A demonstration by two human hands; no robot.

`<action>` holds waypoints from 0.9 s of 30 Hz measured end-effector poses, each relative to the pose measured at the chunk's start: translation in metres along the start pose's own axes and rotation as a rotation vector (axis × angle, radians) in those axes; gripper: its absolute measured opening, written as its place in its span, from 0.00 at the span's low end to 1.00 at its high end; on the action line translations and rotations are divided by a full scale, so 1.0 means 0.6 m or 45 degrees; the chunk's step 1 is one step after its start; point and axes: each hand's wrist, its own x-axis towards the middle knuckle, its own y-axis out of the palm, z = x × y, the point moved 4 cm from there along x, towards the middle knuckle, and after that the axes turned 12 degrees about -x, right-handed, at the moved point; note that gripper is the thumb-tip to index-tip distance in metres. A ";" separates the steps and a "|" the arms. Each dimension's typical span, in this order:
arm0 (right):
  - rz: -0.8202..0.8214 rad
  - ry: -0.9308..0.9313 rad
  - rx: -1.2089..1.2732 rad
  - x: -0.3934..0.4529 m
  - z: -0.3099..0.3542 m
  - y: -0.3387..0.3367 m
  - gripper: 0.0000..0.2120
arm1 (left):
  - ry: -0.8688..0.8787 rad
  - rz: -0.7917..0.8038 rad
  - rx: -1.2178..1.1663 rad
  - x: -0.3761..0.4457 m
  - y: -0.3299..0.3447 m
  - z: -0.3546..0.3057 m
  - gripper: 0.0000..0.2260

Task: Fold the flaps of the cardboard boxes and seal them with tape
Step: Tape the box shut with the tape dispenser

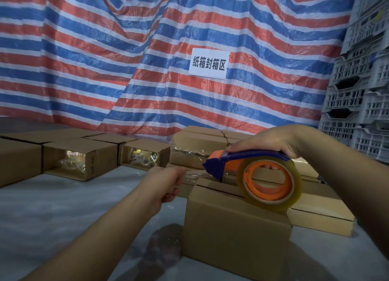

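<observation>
one tape dispenser [235, 165] carrying one clear tape roll [270, 182] sits over the nearest cardboard box [233, 232], flaps folded shut. two open boxes [82, 156] lie on their sides at left, several closed ones behind. the right hand [271, 140] grips the dispenser handle; the left hand [166, 179] pinches the tape's free end [194, 174], pulled taut.

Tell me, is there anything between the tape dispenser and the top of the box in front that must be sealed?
Nothing visible is in the way. The right hand holds the tape dispenser just above the cardboard box, whose top flaps are folded shut. The left hand pinches the clear tape strip, drawn out over the box's far edge.
</observation>
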 end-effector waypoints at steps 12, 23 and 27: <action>0.048 0.029 -0.153 0.014 0.028 0.008 0.26 | 0.029 0.002 0.213 0.006 -0.018 0.030 0.08; 0.105 0.045 -0.155 0.017 0.035 0.011 0.24 | -0.209 0.103 0.320 0.001 -0.002 0.075 0.13; 0.108 0.048 -0.151 0.018 0.034 0.012 0.27 | -0.323 0.183 0.268 -0.003 0.001 0.088 0.15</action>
